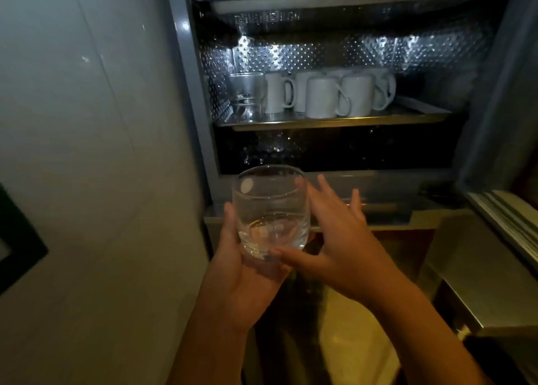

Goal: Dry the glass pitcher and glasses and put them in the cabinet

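The person is holding a clear, round, short drinking glass (272, 210) in front of an open grey metal cabinet (186, 64). The glass is standing upright, in the air, lower than the shelves and just before the bottom edge of the cabinet opening.

The left hand (247, 271) is gripping the glass from below and from the left side. Its thumb (230, 221) is lying up along the left wall of the glass, and the other fingers are curling under the thick base, where they are showing through the glass.

The right hand (340, 239) is staying at the right side of the glass with its fingers (324, 186) straight and spread apart, pointing up toward the cabinet. Its thumb (288, 252) is touching the lower front of the glass near the base. I cannot tell if the right fingers are touching the glass wall.

Inside the cabinet the walls are shining with a pattern of small dots. On the middle steel shelf (334, 121) a group of white ceramic mugs with handles (321, 97) is standing close together. Just beside them, at the left end of the same shelf, a clear glass vessel (246, 97) is standing; whether it is a pitcher or stacked glasses I cannot tell. A pale glossy wall (87, 122) is filling the left side.
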Tool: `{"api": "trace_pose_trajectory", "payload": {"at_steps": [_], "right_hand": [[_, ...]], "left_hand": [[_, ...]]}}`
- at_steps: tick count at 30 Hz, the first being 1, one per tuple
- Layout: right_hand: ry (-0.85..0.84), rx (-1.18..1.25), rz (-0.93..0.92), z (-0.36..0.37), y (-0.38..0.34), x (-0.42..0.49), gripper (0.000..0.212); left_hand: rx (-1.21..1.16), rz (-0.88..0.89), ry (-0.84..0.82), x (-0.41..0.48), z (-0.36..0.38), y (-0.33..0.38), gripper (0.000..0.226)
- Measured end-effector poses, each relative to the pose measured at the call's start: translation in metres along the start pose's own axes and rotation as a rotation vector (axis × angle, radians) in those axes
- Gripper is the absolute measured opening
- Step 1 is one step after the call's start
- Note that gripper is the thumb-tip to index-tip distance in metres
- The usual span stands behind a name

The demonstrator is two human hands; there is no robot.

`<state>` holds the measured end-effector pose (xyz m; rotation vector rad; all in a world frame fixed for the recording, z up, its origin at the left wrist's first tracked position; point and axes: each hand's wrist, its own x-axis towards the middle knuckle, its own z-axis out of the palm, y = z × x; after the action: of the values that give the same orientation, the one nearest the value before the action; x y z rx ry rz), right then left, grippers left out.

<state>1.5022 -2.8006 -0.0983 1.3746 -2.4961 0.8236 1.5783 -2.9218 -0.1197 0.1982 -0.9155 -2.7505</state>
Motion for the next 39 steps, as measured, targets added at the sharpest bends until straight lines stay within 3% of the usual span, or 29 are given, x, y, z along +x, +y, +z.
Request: {"api": "trace_pose_trajectory", "payload": {"at_steps": [12,21,31,35,39], "right_hand": [[0.07,-0.104,-0.167,-0.054,0.061,0.106,0.11],[0.058,-0.11,-0.161,-0.069,0.096,0.157,0.119],[0.127,0.047,-0.141,-0.077,0.101,0.196,0.084],[0.146,-0.054,-0.122,-0.073,0.109,0.208,0.106],[0.122,-0.097,-0.124,-0.069,0.113,0.221,0.107]], "left_hand": [[0.135,0.104,-0.133,0.1,0.046,0.036,0.067],[0.205,0.072,-0.185,0.154,0.062,0.052,0.065],[0.143,0.048,-0.295,0.193,0.071,0.074,0.062],[0.124,0.038,-0.331,0.206,0.068,0.081,0.061],[0.141,0.054,-0.347,0.217,0.064,0.086,0.061]]}}
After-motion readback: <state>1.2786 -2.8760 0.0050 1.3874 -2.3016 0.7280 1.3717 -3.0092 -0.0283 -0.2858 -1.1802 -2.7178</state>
